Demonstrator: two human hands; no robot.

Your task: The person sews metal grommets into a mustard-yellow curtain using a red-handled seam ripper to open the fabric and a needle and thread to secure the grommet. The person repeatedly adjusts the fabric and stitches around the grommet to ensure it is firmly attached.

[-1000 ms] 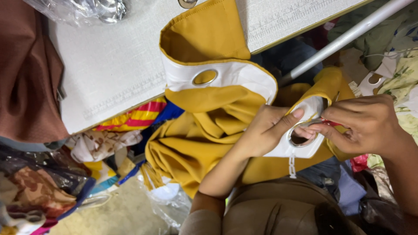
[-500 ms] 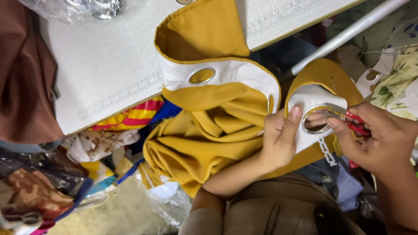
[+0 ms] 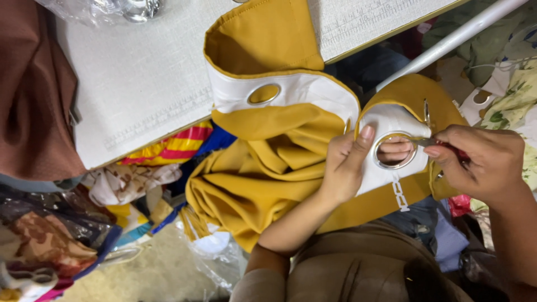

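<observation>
1. While gripping the yellow curtain (image 3: 268, 179) at its white header band (image 3: 391, 120), left hand (image 3: 349, 165) curled around the fabric edge, thumb pressed flat beside the metal eyelet ring (image 3: 396, 150), fingertips (image 3: 394, 152) poking through the ring from behind.
2. Right hand (image 3: 481, 162) closed in a pinch on a small red-handled tool (image 3: 442, 144), metal tip laid against the right rim of the ring.
3. Whether the tool is scissors or a snipper: cannot tell, handle mostly hidden in the fist.
4. Curtain draped off the near edge of the white work table (image 3: 140, 95), bunched in folds between table and lap, one end held up between both hands.
5. Second eyelet (image 3: 263, 94) set in the white band farther along, lying on the table edge, well apart from the hands.
6. Brown fabric (image 3: 33, 95) heaped on the left end of the table.
7. Clear plastic bag (image 3: 112, 8) at the table's far edge, contents too blurred to tell.
8. Striped red-and-yellow cloth (image 3: 173, 145) tucked under the table edge, just beside the yellow folds.
9. White pole (image 3: 453, 39) slanting across the upper right, behind the held end of the curtain.
10. Floral cloth (image 3: 517, 98) near the right edge, beyond the right hand.
11. Heap of mixed scraps and plastic (image 3: 56, 240) at lower left, well apart from both hands.
</observation>
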